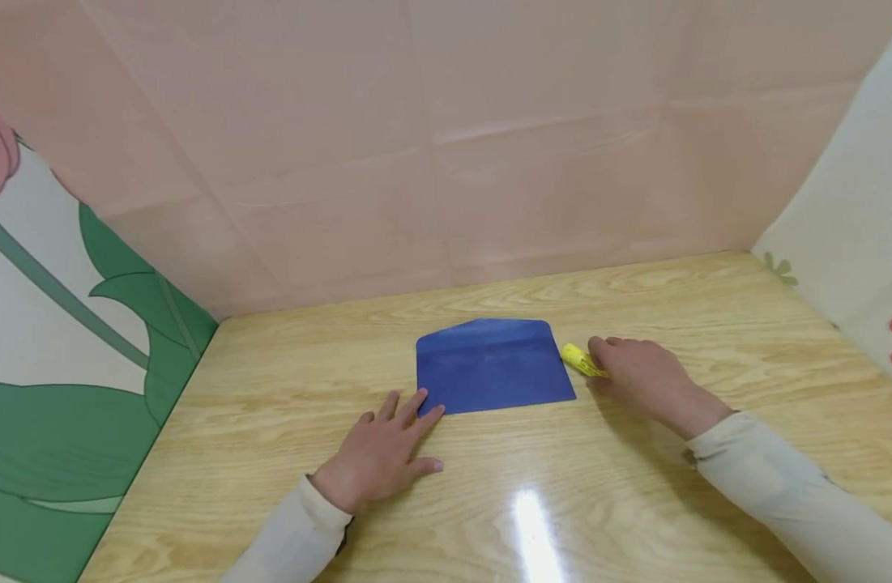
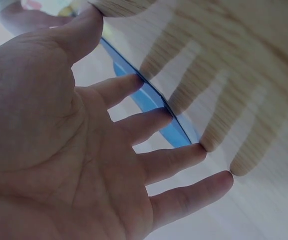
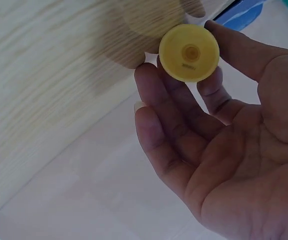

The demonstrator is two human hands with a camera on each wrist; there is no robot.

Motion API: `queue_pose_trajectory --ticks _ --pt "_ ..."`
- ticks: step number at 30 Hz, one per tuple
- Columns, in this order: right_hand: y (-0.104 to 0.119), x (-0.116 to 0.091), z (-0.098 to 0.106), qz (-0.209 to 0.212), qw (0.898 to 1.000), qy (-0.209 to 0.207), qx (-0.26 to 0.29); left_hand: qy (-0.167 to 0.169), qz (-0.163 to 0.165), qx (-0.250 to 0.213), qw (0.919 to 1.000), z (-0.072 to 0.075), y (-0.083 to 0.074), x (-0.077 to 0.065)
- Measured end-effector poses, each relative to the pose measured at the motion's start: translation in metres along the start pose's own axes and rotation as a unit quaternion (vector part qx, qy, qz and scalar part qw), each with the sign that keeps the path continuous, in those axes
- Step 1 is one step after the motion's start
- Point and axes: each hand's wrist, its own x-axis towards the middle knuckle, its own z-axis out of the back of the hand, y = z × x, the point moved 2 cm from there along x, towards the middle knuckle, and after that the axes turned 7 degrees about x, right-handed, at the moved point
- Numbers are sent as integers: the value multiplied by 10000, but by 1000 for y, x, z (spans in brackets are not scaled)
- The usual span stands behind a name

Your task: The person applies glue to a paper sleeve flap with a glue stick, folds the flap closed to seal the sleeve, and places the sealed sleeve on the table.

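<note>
A blue envelope (image 1: 492,372) lies flat on the table, its flap (image 1: 511,328) spread open along the far side. My left hand (image 1: 380,455) has its fingers spread straight; some fingertips press on the envelope's near left corner, while the thumb stays off it. In the left wrist view the left palm (image 2: 49,140) faces the camera, with fingertips touching the surface. To the right of the envelope, my right hand (image 1: 646,380) pinches a yellow glue stick (image 1: 580,360) between thumb and fingers. Its round base (image 3: 188,52) faces the right wrist camera; its far end points toward the envelope's right edge.
The wood-grain table (image 1: 271,405) runs back to a pinkish sheet (image 1: 446,162) hanging behind it. A panel with green leaves (image 1: 37,437) stands on the left, and a pale panel with red dots (image 1: 854,202) on the right. Light glares on the table's near part.
</note>
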Motion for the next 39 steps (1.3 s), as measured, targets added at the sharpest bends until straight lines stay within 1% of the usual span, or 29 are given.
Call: queue_pose_trajectory --ticks 5,8,11,15,17,20,22,25,27,30,35,39 --pt "-1 -1 2 32 9997 -35 252 9 26 80 10000 1 0 0" --pt "-1 -1 4 -68 9992 -10 390 -10 15 127 9999 1 1 0" --pt "-1 1 6 -123 9990 -162 389 -59 -10 142 9999 1 1 1" --pt "0 3 10 -63 9985 -473 283 -107 -14 118 9999 3 2 1" --pt "1 4 11 -38 9981 -524 311 -113 0 78 9999 4 2 1" --pt "3 5 11 -10 9974 -469 539 -142 28 -34 9999 4 2 1" --pt "6 6 11 112 9960 -364 807 -148 72 -209 9996 3 1 0" --pt "13 4 8 429 9916 -161 1213 -172 139 -439 9988 1 0 -1" --pt "19 3 6 624 9884 -21 1384 -185 151 -496 9985 0 -1 -1" --pt "28 -1 3 799 9859 59 1470 -280 75 -289 9992 -1 -2 -2" --pt "38 -5 -1 1000 9821 80 1592 -577 -71 116 9982 2 -4 -2" --pt "42 -6 -3 1195 9794 122 1621 -769 -109 184 9968 3 -4 -1"
